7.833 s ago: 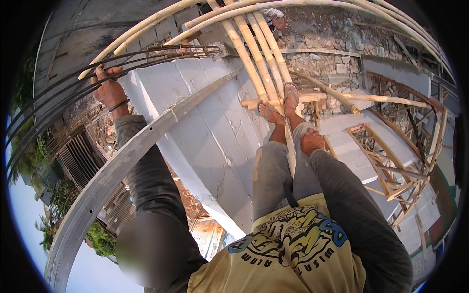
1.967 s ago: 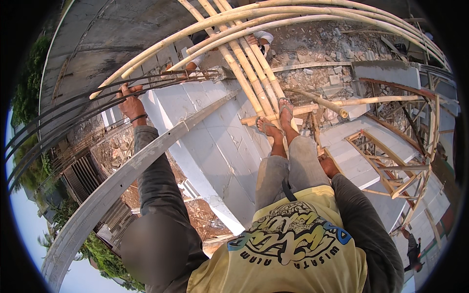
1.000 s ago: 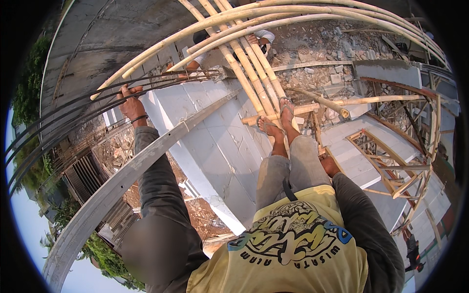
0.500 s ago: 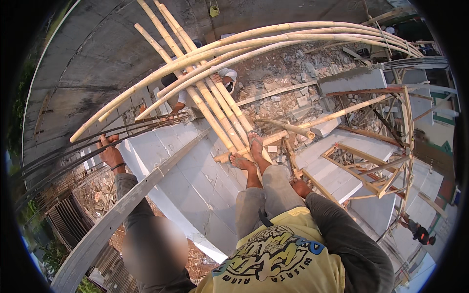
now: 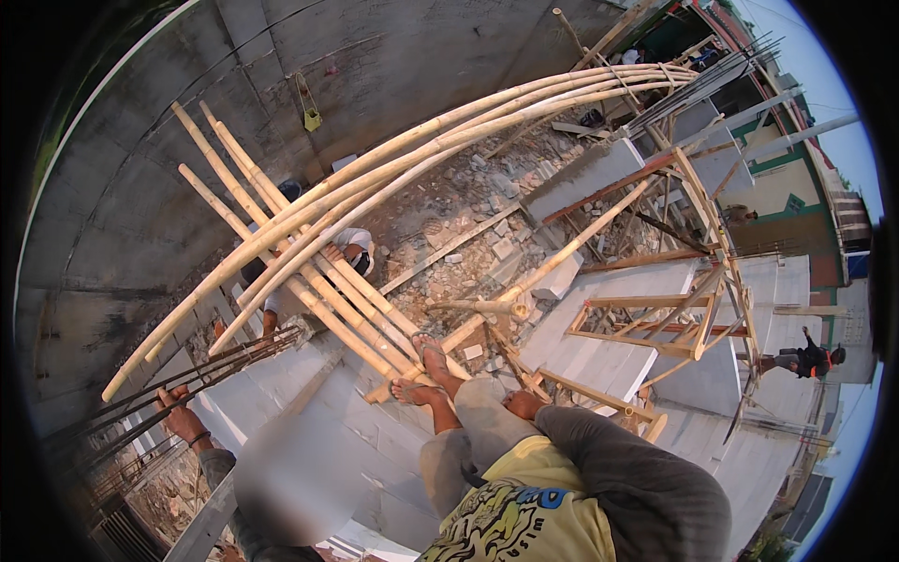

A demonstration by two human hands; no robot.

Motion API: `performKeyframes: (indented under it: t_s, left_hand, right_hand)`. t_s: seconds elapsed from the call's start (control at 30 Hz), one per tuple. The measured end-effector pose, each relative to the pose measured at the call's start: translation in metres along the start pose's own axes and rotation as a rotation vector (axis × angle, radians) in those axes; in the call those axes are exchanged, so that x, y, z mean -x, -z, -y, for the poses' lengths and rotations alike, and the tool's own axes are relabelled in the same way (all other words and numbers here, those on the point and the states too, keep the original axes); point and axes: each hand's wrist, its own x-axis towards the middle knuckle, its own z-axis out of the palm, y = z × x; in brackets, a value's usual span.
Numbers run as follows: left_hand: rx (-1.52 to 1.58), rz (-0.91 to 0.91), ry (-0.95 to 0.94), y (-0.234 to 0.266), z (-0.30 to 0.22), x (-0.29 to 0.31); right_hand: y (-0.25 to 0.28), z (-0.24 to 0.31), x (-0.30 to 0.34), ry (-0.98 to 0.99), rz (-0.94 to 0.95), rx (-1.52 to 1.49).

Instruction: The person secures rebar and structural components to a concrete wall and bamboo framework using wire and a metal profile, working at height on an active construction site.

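At the lower left, my left hand [image 5: 178,417] is closed around thin dark steel bars [image 5: 239,363] that run out past the wall edge. My right hand [image 5: 523,403] is beside my knee, fingers curled and partly hidden; a wooden pole [image 5: 510,354] lies just beyond it, and what it grips cannot be made out. Both my feet, in flip-flops, stand on bamboo poles [image 5: 361,323] laid side by side. Several longer bamboo poles [image 5: 421,140] cross over these and bend away to the far right. A blurred patch covers part of my left arm.
Below the crossing poles a co-worker [image 5: 354,245] in white sleeves has one hand on the bamboo. Broken bricks [image 5: 449,229] cover the ground far below. Pale block walls [image 5: 599,347], a timber frame [image 5: 646,328] and a grey wall [image 5: 112,187] surround the drop. Another person [image 5: 810,359] stands far right.
My view has swung, so the poles and my feet appear farther left and lower. My left hand keeps its hold on the steel bars, and my right hand stays by my knee.
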Motion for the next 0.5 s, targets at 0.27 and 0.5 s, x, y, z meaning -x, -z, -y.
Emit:
performKeyframes:
  t_s: [0.27,0.5]
  left_hand:
    - [-0.727,0.064,-0.317,0.013,0.031,0.005]
    - [-1.11,-0.035,-0.452,0.019,0.05,-0.014]
  right_hand:
    - [0.035,0.011,0.005,-0.245,0.094,-0.191]
    - [0.169,0.087,0.036,-0.537,0.058,-0.466]
